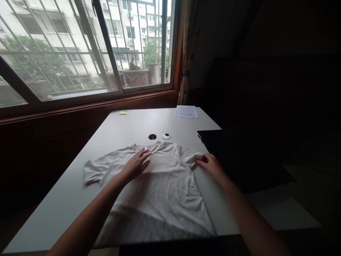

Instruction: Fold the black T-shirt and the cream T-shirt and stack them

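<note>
A white T-shirt [162, 192] lies spread on the white table [66, 199], its collar toward the window and its hem at the near edge. My left hand [137, 164] rests near the collar with its fingers stretched out. At the right sleeve, my right hand [211, 164] has its thumb and fingers closed on the sleeve's edge. The other sleeve lies flat at the left. Creases run down the shirt's right side.
Beyond the collar are a round hole [152, 137] in the table and a round white cap [166, 136]. Papers [187, 111] and a yellow note [123, 112] lie at the far end. Dark cloth or a dark object [234, 156] covers the right side. A barred window [106, 46] stands behind.
</note>
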Demonstrator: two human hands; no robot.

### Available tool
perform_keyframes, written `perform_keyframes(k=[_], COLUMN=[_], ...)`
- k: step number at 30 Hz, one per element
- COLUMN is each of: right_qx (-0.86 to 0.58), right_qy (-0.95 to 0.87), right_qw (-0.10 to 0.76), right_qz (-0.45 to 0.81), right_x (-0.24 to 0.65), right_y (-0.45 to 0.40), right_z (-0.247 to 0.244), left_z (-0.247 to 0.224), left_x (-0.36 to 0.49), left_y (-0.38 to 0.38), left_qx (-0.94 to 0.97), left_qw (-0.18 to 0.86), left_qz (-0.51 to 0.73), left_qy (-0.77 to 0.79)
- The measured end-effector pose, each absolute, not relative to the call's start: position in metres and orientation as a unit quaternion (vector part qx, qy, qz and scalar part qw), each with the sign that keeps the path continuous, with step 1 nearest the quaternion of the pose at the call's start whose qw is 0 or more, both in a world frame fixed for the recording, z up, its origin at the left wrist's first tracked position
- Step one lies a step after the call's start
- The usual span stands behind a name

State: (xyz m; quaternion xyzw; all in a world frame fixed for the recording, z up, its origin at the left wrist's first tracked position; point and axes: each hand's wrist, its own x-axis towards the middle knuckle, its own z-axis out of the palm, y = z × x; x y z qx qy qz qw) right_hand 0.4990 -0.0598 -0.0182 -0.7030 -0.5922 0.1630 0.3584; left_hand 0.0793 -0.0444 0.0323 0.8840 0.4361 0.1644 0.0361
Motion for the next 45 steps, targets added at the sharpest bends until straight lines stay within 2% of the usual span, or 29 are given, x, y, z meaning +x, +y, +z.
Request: perform_keyframes(k=[5, 11, 17, 22, 29, 34, 40, 45], right_qx=[-0.626, -0.626, -0.627, -0.634, -0.678, -0.682, -0.692, -0.706], right_qy=[-0.567, -0.550, -0.471, -0.496, -0.591, -0.597, -0.603, -0.606], right_qw=[0.504, 0.517, 0.549, 0.518, 0.409, 0.414, 0.391, 0.367], right_qz=[0.180, 0.197, 0.289, 0.291, 0.155, 0.086, 0.070, -0.001], right_x=[0.491, 0.488, 0.490, 0.490, 0.490, 0.491, 0.492, 0.491], right_y=[-0.060, -0.070, -0.068, -0.069, -0.078, -0.068, -0.056, -0.058], right_z=[-0.020, -0.009, -0.011, -0.011, -0.010, -0.015, -0.023, -0.027], left_z=[0.021, 0.003, -0.003, 0.000, 0.006, 0.007, 0.006, 0.001], left_x=[0.164, 0.233, 0.246, 0.245, 0.246, 0.246, 0.236, 0.226], left_y=[-0.018, 0.000, 0.007, 0.008, 0.012, 0.010, 0.009, 0.017], left_qx=[0.924, 0.919, 0.909, 0.915, 0.908, 0.915, 0.921, 0.883], left_qw=[0.033, 0.044, 0.043, 0.045, 0.055, 0.063, 0.042, 0.024], left_qz=[0.153, 0.099, 0.099, 0.085, 0.086, 0.077, 0.096, 0.134], left_qy=[0.350, 0.380, 0.403, 0.393, 0.407, 0.390, 0.375, 0.448])
